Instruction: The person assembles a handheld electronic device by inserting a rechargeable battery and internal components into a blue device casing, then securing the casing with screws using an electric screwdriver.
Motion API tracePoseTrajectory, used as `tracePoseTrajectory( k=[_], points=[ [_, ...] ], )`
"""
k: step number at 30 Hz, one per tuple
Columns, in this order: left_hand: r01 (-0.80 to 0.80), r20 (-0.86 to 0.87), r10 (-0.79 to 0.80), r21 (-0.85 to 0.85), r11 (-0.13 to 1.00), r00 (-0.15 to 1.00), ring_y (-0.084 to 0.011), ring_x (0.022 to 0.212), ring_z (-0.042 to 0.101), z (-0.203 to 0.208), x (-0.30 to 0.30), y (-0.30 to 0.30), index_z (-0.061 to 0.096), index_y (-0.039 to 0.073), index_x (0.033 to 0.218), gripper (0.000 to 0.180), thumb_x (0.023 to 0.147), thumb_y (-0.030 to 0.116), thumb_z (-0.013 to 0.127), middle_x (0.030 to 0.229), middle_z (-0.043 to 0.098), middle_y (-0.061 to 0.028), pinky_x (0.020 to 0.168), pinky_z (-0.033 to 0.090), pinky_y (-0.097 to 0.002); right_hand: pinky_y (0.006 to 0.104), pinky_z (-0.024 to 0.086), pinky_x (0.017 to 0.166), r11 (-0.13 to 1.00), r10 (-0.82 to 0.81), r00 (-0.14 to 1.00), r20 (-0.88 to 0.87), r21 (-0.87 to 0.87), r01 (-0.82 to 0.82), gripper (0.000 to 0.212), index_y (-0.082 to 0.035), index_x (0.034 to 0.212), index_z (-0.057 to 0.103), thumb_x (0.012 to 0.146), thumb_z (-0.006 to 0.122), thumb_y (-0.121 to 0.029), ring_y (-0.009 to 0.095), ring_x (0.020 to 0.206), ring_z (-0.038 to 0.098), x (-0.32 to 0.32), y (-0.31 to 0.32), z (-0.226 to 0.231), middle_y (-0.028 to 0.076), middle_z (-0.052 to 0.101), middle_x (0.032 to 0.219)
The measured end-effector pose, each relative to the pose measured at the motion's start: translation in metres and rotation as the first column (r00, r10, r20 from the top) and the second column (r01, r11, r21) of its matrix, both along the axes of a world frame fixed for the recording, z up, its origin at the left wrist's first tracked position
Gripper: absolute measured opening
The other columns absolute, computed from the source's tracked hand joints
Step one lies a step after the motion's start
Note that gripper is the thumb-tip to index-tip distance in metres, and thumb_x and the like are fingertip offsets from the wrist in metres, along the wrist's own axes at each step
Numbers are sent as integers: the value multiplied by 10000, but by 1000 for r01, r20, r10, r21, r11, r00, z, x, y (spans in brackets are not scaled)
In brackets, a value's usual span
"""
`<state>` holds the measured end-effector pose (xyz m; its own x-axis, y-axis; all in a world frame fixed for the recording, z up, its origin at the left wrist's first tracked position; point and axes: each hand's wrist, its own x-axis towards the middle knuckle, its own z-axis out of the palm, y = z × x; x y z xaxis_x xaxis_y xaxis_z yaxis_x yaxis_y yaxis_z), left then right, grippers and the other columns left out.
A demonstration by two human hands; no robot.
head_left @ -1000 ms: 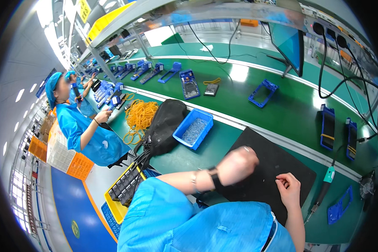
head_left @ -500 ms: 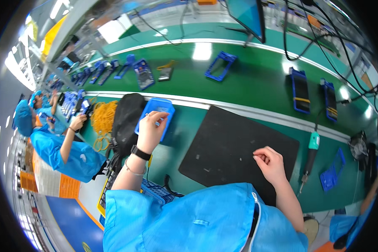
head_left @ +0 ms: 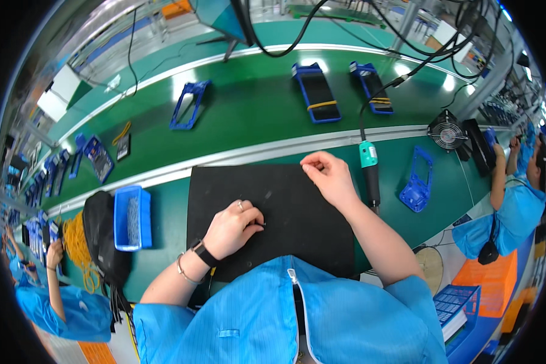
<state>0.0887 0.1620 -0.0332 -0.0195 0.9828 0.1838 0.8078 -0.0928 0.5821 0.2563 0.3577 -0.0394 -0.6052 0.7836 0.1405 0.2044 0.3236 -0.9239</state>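
Note:
My left hand (head_left: 233,227) is over the black mat (head_left: 255,182), its thumb and fingers pinched together. A tiny speck shows at its fingertips, too small to name. Near the mat's far right edge, my right hand (head_left: 329,179) has its fingertips drawn together with the thumb; whatever they hold, if anything, is hidden. Just right of that hand lies a green and black electric screwdriver (head_left: 369,159) on a cable. A blue bin (head_left: 121,241) of small metal pieces stands left of the mat. Farther right is an empty blue plastic frame (head_left: 416,193).
On the green conveyor behind are two blue frames with dark panels (head_left: 317,91) (head_left: 375,85) and an open blue frame (head_left: 179,124). A black bag (head_left: 103,224) and yellow bands (head_left: 74,236) lie left. A small fan (head_left: 447,133) stands right. Co-workers sit on both sides.
My view has turned to the right. My left hand has gone from above the blue bin to over the black mat. My right hand has moved toward the mat's far edge, closer to the screwdriver.

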Motion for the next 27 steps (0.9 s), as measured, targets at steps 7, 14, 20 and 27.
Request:
tracePoseTrajectory(
  k=[7,14,20,27],
  points=[
    [79,-61,-79,3,997,995,-211,724,580,8,2,7,606,108,883,202,717,83,720,735,547,-19,621,498,-332,399,417,963,842,-289,955,66,492,221,579,-36,1269,485,768,740,-174,297,1199,475,-45,77,-6,181,462,1327],
    [114,-67,-110,72,991,992,-183,698,587,2,-4,6,646,140,860,149,735,143,728,718,554,0,576,495,-305,524,248,1097,819,-525,698,487,512,259,1044,-28,1460,210,704,769,-480,373,1360,271,-85,114,-31,222,255,1478],
    [91,-85,-84,81,993,993,-184,702,599,-2,1,11,626,138,816,103,750,132,706,741,570,2,571,506,-308,503,281,1077,831,-512,743,432,467,301,1010,-27,1446,247,669,775,-398,360,1287,374,-84,132,-39,208,326,1436],
    [35,-19,-34,111,993,999,-192,629,589,-4,1,10,620,104,756,107,723,76,718,673,554,-14,544,488,-313,440,503,839,441,-254,848,-465,-836,-327,514,-31,1253,493,823,606,-290,336,997,629,-28,67,6,177,617,1128]
  ],
)
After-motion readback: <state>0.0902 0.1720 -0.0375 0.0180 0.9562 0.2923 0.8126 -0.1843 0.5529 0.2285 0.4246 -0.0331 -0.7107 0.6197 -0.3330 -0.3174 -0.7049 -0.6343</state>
